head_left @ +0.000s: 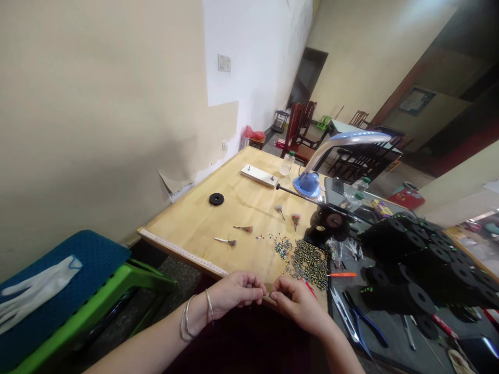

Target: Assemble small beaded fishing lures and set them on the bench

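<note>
My left hand (242,291), with bangles on its wrist, is closed in a pinch at the table's front edge. Just to its right, my right hand (295,299) pinches thumb against finger, the two sets of fingertips almost meeting. Whatever sits between the fingertips is too small to make out. Beyond my right hand lies a pile of small dark and yellowish pieces (310,262), with a scatter of coloured beads (283,246) beside it. A red stick-like tool (311,289) partly shows behind my right hand. Small brush-like pieces (244,228) lie farther out on the wooden table (187,228).
A blue desk lamp (307,183) stands at the back, near a white block (259,175) and a black disc (216,199). To the right are black spools (401,301), blue-handled pliers (366,322) and scissors-like metal tool (343,314). A white glove (42,285) lies on a stool at left.
</note>
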Demonstrator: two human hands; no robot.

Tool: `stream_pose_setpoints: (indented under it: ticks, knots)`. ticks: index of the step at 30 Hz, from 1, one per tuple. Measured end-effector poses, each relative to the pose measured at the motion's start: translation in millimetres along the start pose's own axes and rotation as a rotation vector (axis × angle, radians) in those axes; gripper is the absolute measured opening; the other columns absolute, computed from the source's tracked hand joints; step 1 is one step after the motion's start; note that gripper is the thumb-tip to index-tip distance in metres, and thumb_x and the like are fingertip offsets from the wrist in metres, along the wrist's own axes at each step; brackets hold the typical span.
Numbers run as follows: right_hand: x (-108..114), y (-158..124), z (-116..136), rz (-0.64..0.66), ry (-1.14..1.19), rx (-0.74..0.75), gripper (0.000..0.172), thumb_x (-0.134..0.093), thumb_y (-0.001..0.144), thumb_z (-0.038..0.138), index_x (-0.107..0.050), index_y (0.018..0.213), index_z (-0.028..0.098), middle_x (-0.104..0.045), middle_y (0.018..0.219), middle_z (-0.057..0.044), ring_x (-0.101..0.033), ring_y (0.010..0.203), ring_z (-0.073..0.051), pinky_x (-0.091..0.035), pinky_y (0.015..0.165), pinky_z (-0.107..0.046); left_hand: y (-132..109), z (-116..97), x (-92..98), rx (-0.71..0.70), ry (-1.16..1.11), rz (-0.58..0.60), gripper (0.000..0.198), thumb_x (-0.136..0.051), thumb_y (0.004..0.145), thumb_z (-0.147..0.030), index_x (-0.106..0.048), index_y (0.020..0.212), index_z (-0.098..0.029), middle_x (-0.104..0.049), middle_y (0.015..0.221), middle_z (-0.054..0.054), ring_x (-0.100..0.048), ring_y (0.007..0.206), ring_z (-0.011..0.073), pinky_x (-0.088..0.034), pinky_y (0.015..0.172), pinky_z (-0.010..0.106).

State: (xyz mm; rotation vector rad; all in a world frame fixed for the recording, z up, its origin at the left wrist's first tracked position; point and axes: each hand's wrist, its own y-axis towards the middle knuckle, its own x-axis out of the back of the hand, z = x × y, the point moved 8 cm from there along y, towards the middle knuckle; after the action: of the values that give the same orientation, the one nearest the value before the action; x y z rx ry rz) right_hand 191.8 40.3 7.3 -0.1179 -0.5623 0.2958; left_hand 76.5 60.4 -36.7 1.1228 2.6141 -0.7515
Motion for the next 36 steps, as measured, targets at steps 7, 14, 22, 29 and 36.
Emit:
stream_pose_setpoints:
  ticks: [7, 14, 22, 29, 36]
  knots:
    - [19, -2, -1, -0.116, -0.047, 0.021, 0.022, -0.049, 0.088, 0.032, -0.054, 0.071, 0.018, -0.049, 0.061, 0.004, -0.045, 0.060, -0.013, -0.034, 0.058, -0.023, -3, 12, 2.6, 0.088, -0.114, 0.034, 0.032, -0.077, 0.061, -0.037, -0.062, 0.076, -0.013, -0.059, 0.059, -0.004, -0.028, 0.041, 0.0028, -0.009, 0.045, 0.023]
    - [21, -3, -13, -0.133, 0.061, 0.006, 0.025, -0.050, 0.087, 0.038, -0.052, 0.071, 0.019, -0.047, 0.064, 0.003, -0.044, 0.062, -0.015, -0.035, 0.059, -0.026, -2, 24, 3.2, 0.113, -0.142, 0.029, 0.034, -0.077, 0.060, -0.038, -0.061, 0.076, -0.012, -0.055, 0.058, -0.005, -0.026, 0.041, 0.0023, -0.008, 0.046, 0.024]
    - [17, -4, -25, -0.109, 0.190, -0.025, 0.030, -0.052, 0.086, 0.048, -0.054, 0.075, 0.020, -0.044, 0.062, 0.004, -0.041, 0.058, -0.014, -0.033, 0.055, -0.025, -5, 20, 5.6, 0.070, -0.043, 0.023, 0.028, -0.072, 0.065, -0.036, -0.059, 0.077, -0.014, -0.056, 0.059, -0.005, -0.031, 0.044, 0.0040, -0.013, 0.047, 0.023]
    - [6, -7, -9, -0.059, 0.417, -0.009, 0.022, -0.052, 0.087, 0.042, -0.047, 0.087, 0.021, -0.043, 0.058, 0.008, -0.038, 0.052, -0.011, -0.030, 0.052, -0.023, -8, -1, -8.0, -0.087, 0.172, 0.078, 0.006, -0.056, 0.065, -0.015, -0.057, 0.071, -0.017, -0.066, 0.068, -0.002, -0.052, 0.067, 0.0129, -0.037, 0.069, 0.026]
    - [-6, -9, -11, 0.023, 0.407, 0.004, 0.011, -0.050, 0.089, 0.032, -0.049, 0.091, 0.021, -0.047, 0.063, 0.006, -0.043, 0.058, -0.012, -0.034, 0.055, -0.024, -2, -2, -19.6, -0.180, 0.265, -0.021, 0.017, -0.062, 0.074, -0.030, -0.059, 0.081, -0.015, -0.062, 0.061, -0.002, -0.053, 0.060, 0.0126, -0.037, 0.062, 0.025]
